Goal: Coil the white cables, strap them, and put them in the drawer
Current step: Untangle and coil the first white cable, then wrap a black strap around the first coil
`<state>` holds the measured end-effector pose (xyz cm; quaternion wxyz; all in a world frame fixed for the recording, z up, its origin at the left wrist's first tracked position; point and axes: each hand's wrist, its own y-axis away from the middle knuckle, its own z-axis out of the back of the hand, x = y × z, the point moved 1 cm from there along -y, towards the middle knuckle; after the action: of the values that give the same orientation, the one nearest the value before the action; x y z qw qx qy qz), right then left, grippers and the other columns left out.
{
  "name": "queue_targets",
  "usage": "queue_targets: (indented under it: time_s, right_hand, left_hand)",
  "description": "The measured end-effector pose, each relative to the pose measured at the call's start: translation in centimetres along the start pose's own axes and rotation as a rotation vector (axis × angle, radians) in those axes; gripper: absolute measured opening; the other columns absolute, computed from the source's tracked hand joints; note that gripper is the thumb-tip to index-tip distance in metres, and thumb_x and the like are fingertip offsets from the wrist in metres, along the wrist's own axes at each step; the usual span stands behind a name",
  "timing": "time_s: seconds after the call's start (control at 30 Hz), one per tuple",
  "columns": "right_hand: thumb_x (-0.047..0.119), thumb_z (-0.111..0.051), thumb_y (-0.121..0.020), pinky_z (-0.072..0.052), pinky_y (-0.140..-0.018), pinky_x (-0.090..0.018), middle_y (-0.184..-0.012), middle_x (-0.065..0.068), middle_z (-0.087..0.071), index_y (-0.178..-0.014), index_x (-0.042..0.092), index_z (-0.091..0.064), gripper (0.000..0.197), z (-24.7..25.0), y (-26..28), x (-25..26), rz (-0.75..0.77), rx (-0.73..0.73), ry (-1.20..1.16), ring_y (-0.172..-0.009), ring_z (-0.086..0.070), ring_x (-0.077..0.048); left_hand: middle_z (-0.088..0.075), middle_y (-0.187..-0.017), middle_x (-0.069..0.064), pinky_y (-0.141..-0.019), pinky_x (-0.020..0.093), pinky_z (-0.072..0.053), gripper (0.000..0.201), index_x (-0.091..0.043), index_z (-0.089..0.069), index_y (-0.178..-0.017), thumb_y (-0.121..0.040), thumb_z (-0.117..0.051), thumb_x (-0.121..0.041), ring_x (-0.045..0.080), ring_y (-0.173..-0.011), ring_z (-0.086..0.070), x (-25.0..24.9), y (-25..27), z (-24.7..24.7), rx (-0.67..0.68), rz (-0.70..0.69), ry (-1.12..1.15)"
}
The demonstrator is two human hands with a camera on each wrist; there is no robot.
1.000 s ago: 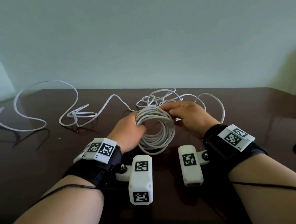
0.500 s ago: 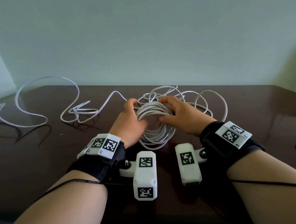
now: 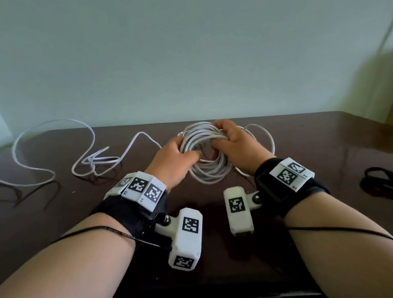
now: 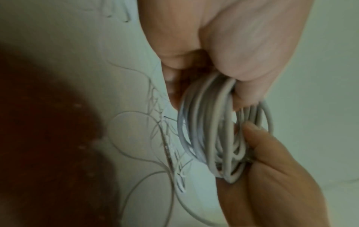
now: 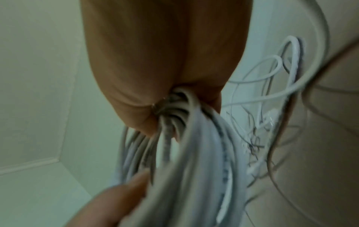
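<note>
left hand (image 3: 173, 159) + right hand (image 3: 239, 148) – fingers curled round white coil (image 3: 206, 171) | loose white cable (image 3: 53, 157) left | black straps (image 3: 386, 183) right – table (image 3: 305, 142)

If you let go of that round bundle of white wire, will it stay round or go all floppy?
Probably it would spring loose: the coil has no strap on it yet, and both the left hand and right hand grip it. It looks bendy, since the loose white cable lies in wavy loops on the table. It seems light.
</note>
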<state>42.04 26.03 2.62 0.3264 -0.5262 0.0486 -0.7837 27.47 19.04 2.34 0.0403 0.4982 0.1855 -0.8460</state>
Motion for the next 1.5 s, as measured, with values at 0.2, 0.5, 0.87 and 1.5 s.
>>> queue_targets:
  time_s: [0.2,0.5,0.87,1.5]
  right_hand:
    - [0.013,-0.054,-0.089,-0.052,-0.071,-0.036,-0.078,0.0,-0.064,-0.106,0.022,-0.053,0.02,4.9,1.5,1.1,-0.023,-0.213,-0.098,-0.069,-0.06,-0.015]
    - [0.03,-0.06,-0.068,-0.044,-0.061,-0.017,-0.08,0.005,-0.059,-0.108,0.014,-0.059,0.044,13.4,7.1,-1.5,-0.207,-0.456,-0.331,-0.071,-0.055,-0.008]
    - [0.037,-0.054,-0.072,-0.041,-0.097,-0.044,-0.119,-0.011,-0.058,-0.113,0.016,-0.062,0.047,16.7,10.6,-7.3,-1.0,-0.124,0.743,-0.113,-0.052,-0.035]
    - [0.022,-0.046,-0.096,-0.044,-0.092,-0.034,-0.131,-0.008,-0.053,-0.116,0.007,-0.06,0.028,14.2,9.5,-2.4,-0.906,0.067,0.984,-0.11,-0.053,-0.029]
  left_hand:
    - [-0.065,-0.072,0.004,-0.061,0.03,-0.044,0.017,-0.014,-0.065,-0.081,-0.085,-0.06,-0.03,0.025,-0.07,-0.06,-4.9,-0.1,-4.0,-0.088,-0.073,-0.003]
    - [-0.059,-0.082,0.01,-0.065,0.028,-0.031,0.021,-0.003,-0.061,-0.094,-0.091,-0.048,-0.02,0.032,-0.079,-0.055,-8.8,0.6,-12.9,-0.048,-0.116,-0.126]
    - [-0.063,-0.111,0.021,-0.081,0.034,-0.039,0.028,-0.001,-0.06,-0.108,-0.09,-0.047,-0.018,0.036,-0.101,-0.056,-9.3,2.6,-15.3,-0.042,-0.01,-0.174]
    - [-0.061,-0.097,0.015,-0.079,0.038,-0.043,0.023,-0.004,-0.058,-0.098,-0.087,-0.048,-0.021,0.034,-0.09,-0.057,-4.7,2.2,-7.8,-0.123,0.136,0.006]
